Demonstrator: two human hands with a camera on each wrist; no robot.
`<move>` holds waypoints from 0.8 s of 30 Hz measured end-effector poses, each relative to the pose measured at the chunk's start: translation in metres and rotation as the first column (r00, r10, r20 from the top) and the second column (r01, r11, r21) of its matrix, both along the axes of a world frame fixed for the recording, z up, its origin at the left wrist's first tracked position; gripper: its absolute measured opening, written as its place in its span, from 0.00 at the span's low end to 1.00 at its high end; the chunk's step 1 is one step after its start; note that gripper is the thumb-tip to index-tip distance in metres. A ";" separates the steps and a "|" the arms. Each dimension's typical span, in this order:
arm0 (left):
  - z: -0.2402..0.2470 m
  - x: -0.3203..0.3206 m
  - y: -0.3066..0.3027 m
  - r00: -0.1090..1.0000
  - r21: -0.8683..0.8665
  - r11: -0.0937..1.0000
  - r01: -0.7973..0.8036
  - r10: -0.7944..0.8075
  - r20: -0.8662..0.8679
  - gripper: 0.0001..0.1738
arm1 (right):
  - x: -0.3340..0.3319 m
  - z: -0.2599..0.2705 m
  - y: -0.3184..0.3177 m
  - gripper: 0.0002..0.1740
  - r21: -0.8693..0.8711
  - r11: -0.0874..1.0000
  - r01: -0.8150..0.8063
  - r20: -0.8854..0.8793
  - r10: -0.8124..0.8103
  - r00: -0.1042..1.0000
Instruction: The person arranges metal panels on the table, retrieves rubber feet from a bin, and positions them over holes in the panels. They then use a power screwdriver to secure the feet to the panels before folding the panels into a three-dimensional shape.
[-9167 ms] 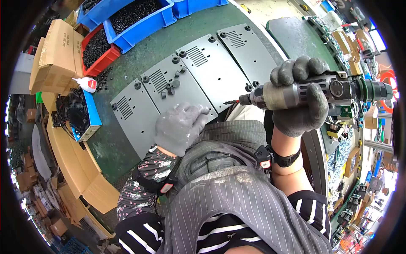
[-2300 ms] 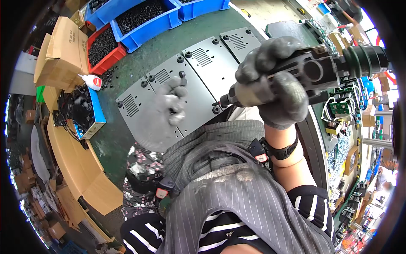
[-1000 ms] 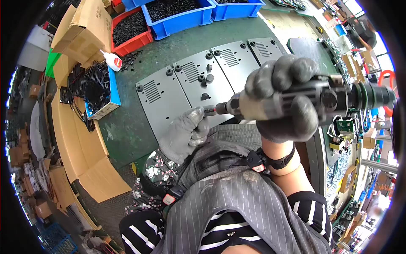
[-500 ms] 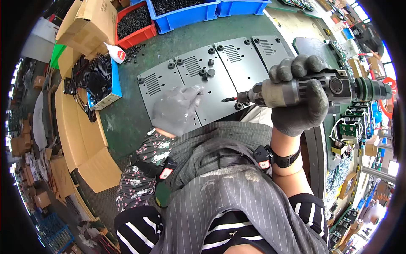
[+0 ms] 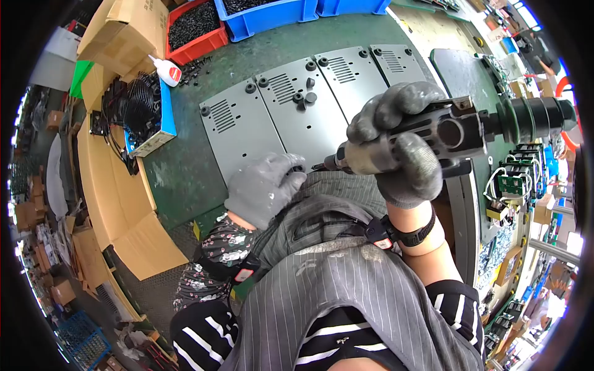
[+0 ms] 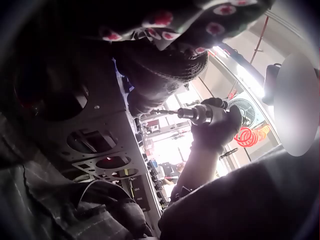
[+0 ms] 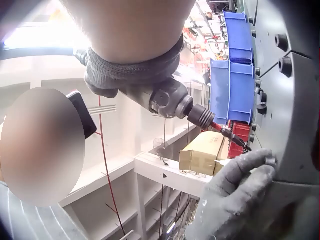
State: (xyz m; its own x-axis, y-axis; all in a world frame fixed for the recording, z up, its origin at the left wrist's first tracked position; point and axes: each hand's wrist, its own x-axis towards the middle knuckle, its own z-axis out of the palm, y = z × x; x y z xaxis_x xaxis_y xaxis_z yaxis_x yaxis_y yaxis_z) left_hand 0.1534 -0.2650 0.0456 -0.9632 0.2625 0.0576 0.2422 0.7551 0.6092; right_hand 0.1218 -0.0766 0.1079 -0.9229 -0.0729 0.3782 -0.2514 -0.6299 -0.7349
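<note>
Several grey metal panels (image 5: 309, 133) with slots and round black feet lie side by side. Near the front corner of one, my gloved left hand (image 5: 263, 188) pinches a small dark foot (image 5: 299, 168), mostly hidden by the fingers. My gloved right hand (image 5: 402, 139) grips a power screwdriver (image 5: 374, 153), its bit pointing left just beside the left fingertips. In the right wrist view the bit (image 7: 235, 139) ends close above the left hand (image 7: 235, 192). A few loose black feet (image 5: 310, 97) rest on the second panel from the left.
Blue bins (image 5: 266, 21) and a red bin (image 5: 197, 34) of small black parts stand at the back. A white bottle (image 5: 167, 72), a cardboard box (image 5: 120, 34) and a blue-sided box with black parts (image 5: 162, 120) are at left. Circuit boards (image 5: 510, 184) lie at right.
My left hand has come down from over the panels to their front edge. My right hand has brought the screwdriver left and slightly down towards it. One loose foot has left the panel since a second ago.
</note>
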 end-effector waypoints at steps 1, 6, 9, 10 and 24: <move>0.003 0.003 0.003 0.998 0.002 1.000 0.017 -0.017 0.053 0.15 | 0.000 0.000 -0.002 0.21 0.043 0.999 -0.006 0.002 0.006 1.000; 0.001 0.004 0.006 0.999 -0.049 0.999 0.007 -0.009 -0.040 0.11 | -0.005 -0.017 -0.018 0.22 0.207 0.975 -0.081 -0.092 0.102 0.991; 0.002 0.002 0.004 1.000 -0.141 0.990 0.018 -0.015 0.018 0.12 | -0.006 -0.006 -0.022 0.17 0.550 0.834 -0.047 -0.078 0.107 0.991; -0.001 0.002 0.004 1.000 -0.101 0.995 0.017 -0.016 0.002 0.13 | -0.009 0.003 -0.022 0.15 0.679 0.734 -0.022 -0.111 0.132 0.985; 0.004 -0.002 0.005 0.998 -0.200 0.979 0.031 -0.019 0.065 0.19 | -0.025 -0.012 -0.042 0.11 0.448 0.880 -0.155 -0.040 0.193 0.980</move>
